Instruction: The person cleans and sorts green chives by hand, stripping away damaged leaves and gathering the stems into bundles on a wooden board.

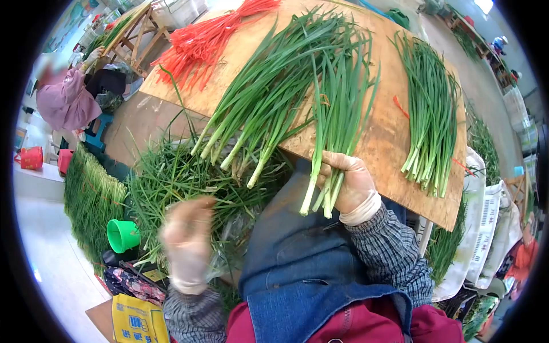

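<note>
Green stalks with pale ends (269, 86) lie across the wooden board (389, 148), their ends over its near edge. My right hand (349, 180), in a thin pale glove, is closed around the lower part of a small bunch (337, 114). Smeared by motion, my left hand (189, 234) is over the heap of loose green leaves (166, 183) at the left; its fingers cannot be made out. A separate bundle (429, 114) rests on the board's right side, with a red tie near it.
Red ties (200, 46) are piled at the board's far left. A green bucket (123, 235) and stacked greens (94, 200) stand at the left. Another person (66, 97) is at the upper left. White sacks (486, 228) are at the right.
</note>
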Motion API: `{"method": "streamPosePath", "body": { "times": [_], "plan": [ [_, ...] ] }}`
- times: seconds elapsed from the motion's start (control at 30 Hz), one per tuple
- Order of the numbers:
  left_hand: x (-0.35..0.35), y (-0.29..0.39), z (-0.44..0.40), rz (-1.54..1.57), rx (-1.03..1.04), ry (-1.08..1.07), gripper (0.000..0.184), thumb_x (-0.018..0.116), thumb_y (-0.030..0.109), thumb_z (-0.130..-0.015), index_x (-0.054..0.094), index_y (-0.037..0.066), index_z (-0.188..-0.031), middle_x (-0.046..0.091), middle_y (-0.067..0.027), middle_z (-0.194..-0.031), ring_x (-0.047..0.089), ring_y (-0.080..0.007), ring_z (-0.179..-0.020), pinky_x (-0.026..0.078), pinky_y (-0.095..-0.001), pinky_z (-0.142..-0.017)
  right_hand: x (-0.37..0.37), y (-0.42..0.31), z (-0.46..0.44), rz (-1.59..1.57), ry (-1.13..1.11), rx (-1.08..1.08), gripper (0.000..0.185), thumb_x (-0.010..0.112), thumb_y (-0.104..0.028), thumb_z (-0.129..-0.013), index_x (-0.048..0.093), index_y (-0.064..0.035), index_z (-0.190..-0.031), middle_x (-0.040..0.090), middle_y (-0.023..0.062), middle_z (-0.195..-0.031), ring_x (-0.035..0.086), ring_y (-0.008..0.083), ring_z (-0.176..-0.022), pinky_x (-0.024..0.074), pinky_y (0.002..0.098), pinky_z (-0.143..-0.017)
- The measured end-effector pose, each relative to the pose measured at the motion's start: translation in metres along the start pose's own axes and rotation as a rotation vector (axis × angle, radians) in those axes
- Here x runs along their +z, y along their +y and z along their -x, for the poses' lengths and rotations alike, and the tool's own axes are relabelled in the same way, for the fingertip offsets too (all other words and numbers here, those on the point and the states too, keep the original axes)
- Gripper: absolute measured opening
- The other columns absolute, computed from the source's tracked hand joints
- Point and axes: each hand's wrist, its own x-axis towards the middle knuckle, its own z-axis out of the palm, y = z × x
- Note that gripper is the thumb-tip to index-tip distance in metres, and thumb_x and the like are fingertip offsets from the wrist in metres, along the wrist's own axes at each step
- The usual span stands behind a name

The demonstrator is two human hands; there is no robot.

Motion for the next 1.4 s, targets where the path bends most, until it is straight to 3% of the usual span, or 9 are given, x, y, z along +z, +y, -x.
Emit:
{"method": "streamPosePath", "body": {
  "times": [0.07,0.2,0.37,0.47,0.63,0.93,1.23,1.33,1.4],
  "plan": [
    [0.035,0.020,0.000,0.261,-0.101,-0.420,0.013,0.055,0.003,-0.083,0.063,-0.001,-0.092,0.063,-0.0091,-0.085,0.059,-0.0148,-0.074,0.048,-0.0244,-0.067,0.003,0.002,-0.001,0.038,0.042,-0.026,0.014,0.058,-0.004,-0.079,0.058,0.0036,-0.091,0.060,0.0079,-0.075,0.056,0.0156,-0.062,0.0480,0.0271,-0.061],
    [0.079,0.051,-0.009,0.561,-0.541,-0.721,0.019,0.054,0.015,-0.086,0.061,-0.003,-0.090,0.063,-0.0085,-0.072,0.057,-0.0110,-0.057,0.046,-0.0217,-0.055,0.000,0.007,-0.003,0.062,0.057,-0.030,0.017,0.059,-0.006,-0.079,0.059,0.0015,-0.094,0.062,0.0092,-0.083,0.059,0.0195,-0.074,0.0495,0.0311,-0.071],
    [0.102,0.049,-0.014,0.718,-0.619,-0.626,0.017,0.058,0.016,-0.084,0.059,-0.001,-0.085,0.060,-0.0044,-0.066,0.047,-0.0053,-0.050,0.033,-0.0172,-0.045,-0.007,0.010,-0.007,-0.075,-0.077,0.121,0.025,0.055,-0.015,-0.083,0.056,0.0021,-0.102,0.060,0.0124,-0.091,0.058,0.0245,-0.083,0.0492,0.0368,-0.074],
    [0.105,0.046,-0.010,0.633,-0.505,-0.491,0.013,0.061,0.012,-0.081,0.059,-0.001,-0.083,0.059,-0.0023,-0.065,0.047,-0.0046,-0.052,0.034,-0.0170,-0.047,0.007,0.009,0.001,-0.055,0.096,0.033,0.028,0.053,-0.017,-0.084,0.054,0.0028,-0.105,0.060,0.0140,-0.093,0.058,0.0268,-0.085,0.0484,0.0389,-0.078],
    [0.107,0.035,-0.009,0.456,-0.333,-0.415,0.009,0.065,0.002,-0.076,0.057,-0.001,-0.078,0.056,-0.0014,-0.066,0.049,-0.0056,-0.057,0.038,-0.0186,-0.052,0.001,0.005,0.004,-0.007,0.094,-0.026,0.026,0.051,-0.012,-0.086,0.053,0.0042,-0.106,0.059,0.0149,-0.096,0.058,0.0262,-0.089,0.0477,0.0388,-0.081],
    [0.108,0.036,-0.002,0.447,-0.292,-0.415,0.012,0.067,0.003,-0.075,0.057,0.000,-0.081,0.056,-0.0005,-0.067,0.048,-0.0051,-0.057,0.039,-0.0189,-0.052,-0.004,0.002,0.008,0.107,0.124,-0.013,0.021,0.056,-0.008,-0.083,0.056,0.0052,-0.098,0.062,0.0152,-0.095,0.061,0.0253,-0.087,0.0507,0.0386,-0.078],
    [0.100,0.040,-0.007,0.540,-0.446,-0.530,0.007,0.061,0.005,-0.080,0.059,-0.001,-0.084,0.058,-0.0029,-0.069,0.051,-0.0066,-0.058,0.040,-0.0190,-0.051,0.002,-0.004,0.015,0.116,0.181,0.006,0.023,0.057,-0.009,-0.081,0.055,0.0064,-0.098,0.061,0.0134,-0.086,0.060,0.0224,-0.077,0.0517,0.0364,-0.070],
    [0.105,0.015,-0.003,0.236,-0.001,-0.156,0.010,0.060,0.008,-0.083,0.060,-0.002,-0.085,0.059,-0.0040,-0.070,0.053,-0.0073,-0.060,0.042,-0.0197,-0.053,-0.001,-0.012,0.016,0.062,0.184,0.025,0.026,0.057,-0.006,-0.079,0.054,0.0072,-0.101,0.061,0.0143,-0.091,0.062,0.0227,-0.078,0.0534,0.0385,-0.071],
    [0.104,0.010,-0.005,-0.077,0.178,-0.033,0.020,0.063,0.012,-0.080,0.059,-0.003,-0.094,0.063,-0.0135,-0.081,0.061,-0.0199,-0.071,0.049,-0.0277,-0.064,0.002,-0.011,0.016,0.099,0.260,-0.013,0.024,0.057,-0.006,-0.079,0.055,0.0057,-0.099,0.058,0.0083,-0.081,0.055,0.0164,-0.064,0.0483,0.0311,-0.058]
  ]
}}
